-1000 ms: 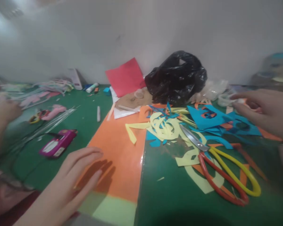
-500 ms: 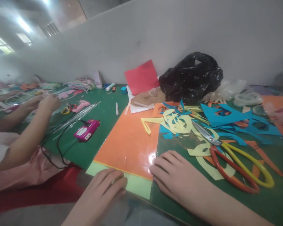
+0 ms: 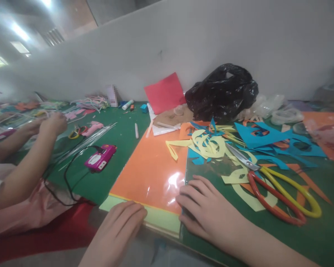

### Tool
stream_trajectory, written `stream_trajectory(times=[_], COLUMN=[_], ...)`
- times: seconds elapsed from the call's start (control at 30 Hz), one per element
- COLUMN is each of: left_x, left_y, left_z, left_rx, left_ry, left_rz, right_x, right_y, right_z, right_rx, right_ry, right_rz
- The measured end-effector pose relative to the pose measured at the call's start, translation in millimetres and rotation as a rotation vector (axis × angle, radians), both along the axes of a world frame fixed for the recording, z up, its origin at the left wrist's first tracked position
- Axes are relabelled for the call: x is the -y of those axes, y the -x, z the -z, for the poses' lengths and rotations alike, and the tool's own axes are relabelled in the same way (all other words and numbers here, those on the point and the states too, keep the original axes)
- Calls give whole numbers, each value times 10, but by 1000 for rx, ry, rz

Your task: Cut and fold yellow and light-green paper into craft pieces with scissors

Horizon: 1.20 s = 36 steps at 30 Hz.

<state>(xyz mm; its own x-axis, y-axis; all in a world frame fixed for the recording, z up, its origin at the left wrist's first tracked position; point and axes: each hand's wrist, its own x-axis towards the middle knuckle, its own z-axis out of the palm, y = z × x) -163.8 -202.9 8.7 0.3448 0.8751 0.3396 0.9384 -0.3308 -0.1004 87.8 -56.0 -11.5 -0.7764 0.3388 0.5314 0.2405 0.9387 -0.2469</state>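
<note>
Orange paper (image 3: 150, 167) under shiny clear plastic lies in front of me, with a pale green sheet (image 3: 167, 221) sticking out below it at the table edge. My left hand (image 3: 125, 222) lies over the near edge of these sheets, fingers stretched out side by side; its thumb is hidden. Along the right edge rests my right hand (image 3: 203, 207), fingers somewhat spread and their tips touching the orange sheet's border. Large scissors (image 3: 256, 168) with one red and one yellow handle lie with blades parted, to the right of that hand, among pale yellow paper cutouts (image 3: 211, 144).
Blue paper scraps (image 3: 258, 137) lie at the right. A black plastic bag (image 3: 222, 91) and a red sheet (image 3: 165, 92) lean by the wall. To the left are a purple device with a cable (image 3: 100, 158), a white stick (image 3: 136, 131) and another person's arm (image 3: 30, 159).
The view has shifted slightly. The layered near edge below the green sheet shows more. My right thumb sits a little farther from the fingers; both hands stay at the paper edges.
</note>
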Motion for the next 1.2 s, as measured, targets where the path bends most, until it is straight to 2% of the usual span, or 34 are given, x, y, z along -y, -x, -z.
stream_trajectory(times=[0.23,0.5,0.7,1.0,1.2], left_x=[42,44,15,-16,-22], left_y=[10,36,6,-3,7], left_z=[65,172,156,121,137], left_rx=[78,51,56,57,91], left_ry=[-64,-110,-150,-151,-146], left_rz=[-9,19,-22,-11,-22], right_x=[5,14,13,13,13], right_y=[8,0,-18,-34,-35], right_z=[3,4,-15,-14,35], right_rx=[-28,5,26,27,37], right_ry=[1,-1,-5,-5,40], right_rz=[29,49,49,35,11])
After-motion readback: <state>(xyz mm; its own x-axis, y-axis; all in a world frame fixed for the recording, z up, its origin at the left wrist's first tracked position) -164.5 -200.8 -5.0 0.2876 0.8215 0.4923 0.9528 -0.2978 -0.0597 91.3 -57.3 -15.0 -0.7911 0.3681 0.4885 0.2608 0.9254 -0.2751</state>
